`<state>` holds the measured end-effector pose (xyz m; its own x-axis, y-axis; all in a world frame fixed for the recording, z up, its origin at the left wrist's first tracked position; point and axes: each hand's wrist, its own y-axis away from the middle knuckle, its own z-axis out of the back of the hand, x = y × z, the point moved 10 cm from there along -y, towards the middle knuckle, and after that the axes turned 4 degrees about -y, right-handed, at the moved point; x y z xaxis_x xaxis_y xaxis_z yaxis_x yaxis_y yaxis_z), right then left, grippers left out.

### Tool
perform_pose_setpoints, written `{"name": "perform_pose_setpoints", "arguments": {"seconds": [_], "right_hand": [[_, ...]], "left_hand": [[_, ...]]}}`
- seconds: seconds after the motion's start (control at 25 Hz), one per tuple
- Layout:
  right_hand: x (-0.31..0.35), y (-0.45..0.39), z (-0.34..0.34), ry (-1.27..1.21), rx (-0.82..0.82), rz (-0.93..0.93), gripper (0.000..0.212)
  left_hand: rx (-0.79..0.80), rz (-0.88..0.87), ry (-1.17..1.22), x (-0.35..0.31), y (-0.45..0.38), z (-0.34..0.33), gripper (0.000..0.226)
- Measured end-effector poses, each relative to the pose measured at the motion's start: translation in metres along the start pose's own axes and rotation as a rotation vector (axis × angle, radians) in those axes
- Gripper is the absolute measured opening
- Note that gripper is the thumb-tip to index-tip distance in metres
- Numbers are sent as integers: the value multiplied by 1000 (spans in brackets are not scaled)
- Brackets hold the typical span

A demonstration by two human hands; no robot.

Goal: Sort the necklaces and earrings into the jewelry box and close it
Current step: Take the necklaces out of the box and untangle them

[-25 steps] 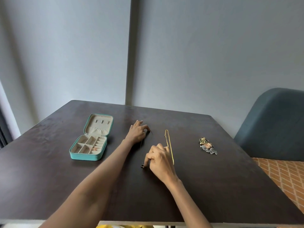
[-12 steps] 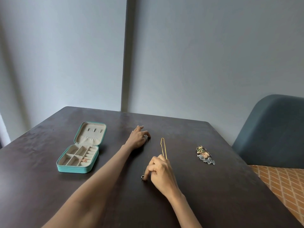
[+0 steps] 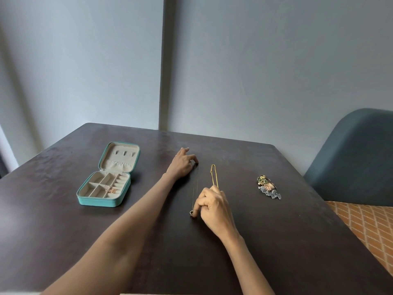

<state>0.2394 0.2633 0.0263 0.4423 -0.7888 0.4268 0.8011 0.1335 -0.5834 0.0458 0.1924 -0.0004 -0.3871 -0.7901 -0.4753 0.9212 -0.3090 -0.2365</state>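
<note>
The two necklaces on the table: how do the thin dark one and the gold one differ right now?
The thin dark necklace is faint against the table; the gold necklace shows bright. The dark one is held at both ends, far end under the left hand, pendant end pinched by the right hand; no grip shows on the gold one, whose near end runs behind the right hand. Both lie stretched lengthwise, outside the open jewelry box.

Soft, even daylight is seen; faint sheen on the table (image 3: 276, 241); edges are bowed by wide-angle distortion.
</note>
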Motion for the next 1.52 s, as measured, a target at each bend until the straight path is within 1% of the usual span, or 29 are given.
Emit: {"name": "perform_pose_setpoints", "arguments": {"seconds": [0.16,0.32,0.44,0.68,0.8,1.2,1.52], "right_hand": [[-10,-1,2,-25,-22,-72,42],[-8,-1,1,45,-31,-49,47],[-6,-1,0,93,-28,-31,46],[-6,-1,2,97,-26,-45,47],[-3,0,1,107,-15,-21,48],[-1,1,0,69,-18,5,49],[-6,0,-3,48,15,-19,48]], "left_hand": [[1,-3,15,1,1,0,44],[7,4,20,1,1,0,43],[10,5,17,1,2,0,42],[8,10,16,0,3,1,43],[5,12,15,-1,4,2,45],[11,16,15,0,3,0,44],[4,15,12,-2,4,2,42]]}}
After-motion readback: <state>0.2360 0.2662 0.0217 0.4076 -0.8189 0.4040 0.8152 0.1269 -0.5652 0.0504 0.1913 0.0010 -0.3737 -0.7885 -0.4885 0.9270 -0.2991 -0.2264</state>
